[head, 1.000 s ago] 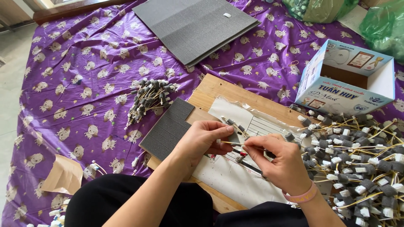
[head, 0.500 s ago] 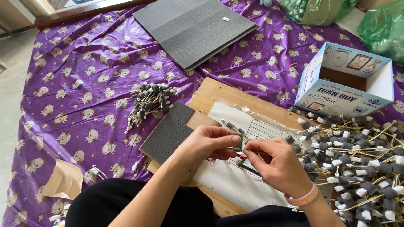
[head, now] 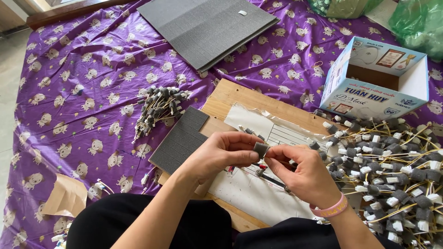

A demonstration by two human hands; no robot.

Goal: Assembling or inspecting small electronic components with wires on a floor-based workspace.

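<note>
Work surface: purple printed plastic sheet (head: 69, 92) spread on the floor, a bare wooden board (head: 230, 94) laid on it. Above the board's near half, left hand (head: 221, 154) and right hand (head: 304, 175) both pinch one small grey foam block (head: 261, 148). Beyond the board lie large grey foam sheets (head: 207, 27); right of it, an open blue-and-white cardboard box (head: 374, 76).

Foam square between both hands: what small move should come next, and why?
Probably press the grey foam square closed around the thin wire that hangs under it. The left hand and right hand pinch it together over the wooden board, and the pile of wired pieces to the right all carry such foam already.
</note>
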